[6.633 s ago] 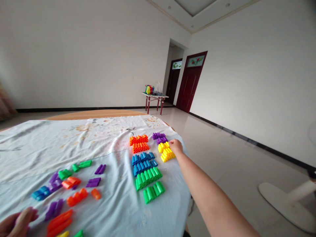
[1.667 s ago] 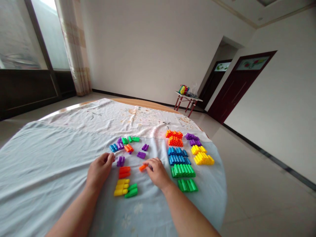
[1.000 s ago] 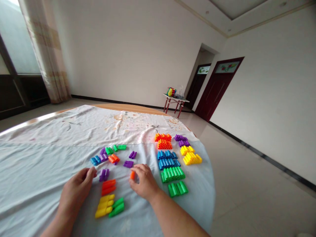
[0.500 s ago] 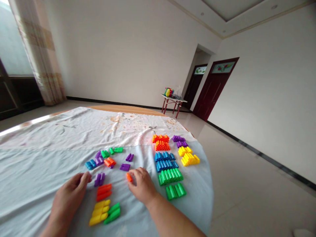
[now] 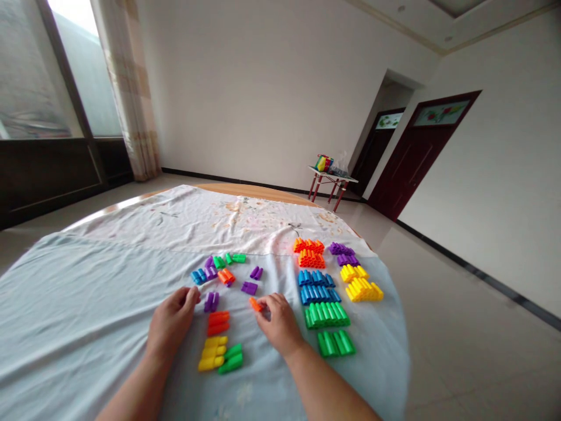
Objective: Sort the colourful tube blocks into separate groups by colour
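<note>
My right hand pinches a small orange plastic tube between thumb and fingers, just above the cloth. My left hand is closed with thumb and fingertips together; whatever it may hold is hidden. Just right of its fingertips lie purple tubes. Between my hands are orange tubes, with yellow tubes and green tubes nearer me. Beyond them lie blue tubes, a further orange group and purple pairs.
Right of my right hand, stacks sorted by colour stand in rows: orange, blue, green, purple and yellow. A wrinkled tablecloth covers the round table. A small side table stands by the far wall.
My view has turned left, so the table and pieces appear farther right. Both hands keep their closed grips near the same pieces; the orange tube is still in my right hand.
</note>
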